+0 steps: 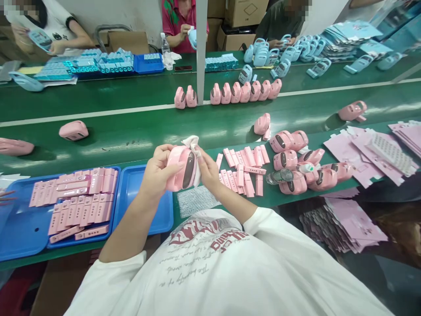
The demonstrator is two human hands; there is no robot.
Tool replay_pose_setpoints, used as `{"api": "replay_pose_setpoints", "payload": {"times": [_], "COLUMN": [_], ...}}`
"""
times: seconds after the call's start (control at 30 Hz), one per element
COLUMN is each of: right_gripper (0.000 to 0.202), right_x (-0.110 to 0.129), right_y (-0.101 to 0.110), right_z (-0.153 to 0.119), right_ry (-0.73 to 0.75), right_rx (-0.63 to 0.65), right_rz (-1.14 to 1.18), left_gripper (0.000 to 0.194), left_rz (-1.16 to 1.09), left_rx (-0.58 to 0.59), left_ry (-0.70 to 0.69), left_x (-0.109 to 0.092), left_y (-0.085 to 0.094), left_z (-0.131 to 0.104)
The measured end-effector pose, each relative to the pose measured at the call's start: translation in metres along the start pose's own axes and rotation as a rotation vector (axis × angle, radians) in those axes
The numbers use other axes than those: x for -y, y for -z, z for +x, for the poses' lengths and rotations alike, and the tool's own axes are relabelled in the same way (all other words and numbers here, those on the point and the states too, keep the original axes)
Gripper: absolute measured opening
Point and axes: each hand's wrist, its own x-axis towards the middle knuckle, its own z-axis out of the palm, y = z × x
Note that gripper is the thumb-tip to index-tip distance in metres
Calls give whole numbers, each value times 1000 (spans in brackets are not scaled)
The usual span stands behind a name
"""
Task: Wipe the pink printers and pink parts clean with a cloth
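Observation:
In front of my chest, my left hand (157,171) is closed round a glossy pink plastic device (176,179) with a handle loop and a dark oval panel. My right hand (209,170) pinches a crumpled white cloth (192,142) and presses it to the device's right side. Part of the cloth hangs down behind my right fingers. Below the hands lies a sheet of bubble wrap (196,201). Just to the right, small pink rectangular pieces (241,175) lie loosely on the green bench.
Blue trays (145,219) stand at left, one holding pink rectangular pieces (79,206). More pink devices (294,182), a clear bottle (280,176) and flat pink cartons (355,153) are at right. A green conveyor (138,131) runs beyond, with a white post (201,52). Co-workers handle blue devices opposite.

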Motion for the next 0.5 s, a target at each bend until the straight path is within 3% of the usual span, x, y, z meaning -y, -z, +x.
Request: {"api": "replay_pose_setpoints", "payload": {"times": [0.07,0.13,0.3,0.4,0.5], "right_gripper": [60,75,110,112,113], "right_x": [3,5,14,20,22], "right_y": [4,11,35,40,33], "right_z": [3,2,0,2,-1], "right_ry": [-197,-243,-111,-64,-29], "right_rx": [12,149,447,477,427], "right_rz": [168,289,261,225,250], "left_gripper": [14,16,15,15,19], "left_rz": [54,127,246,236,188], "left_rx": [68,142,331,441,452], "left_ry": [-37,-93,-163,-158,-97], "left_x": [-9,-19,-46,-59,-66], "left_y": [-2,-2,0,-2,-5], "left_z": [-7,-12,-17,-17,-16]}}
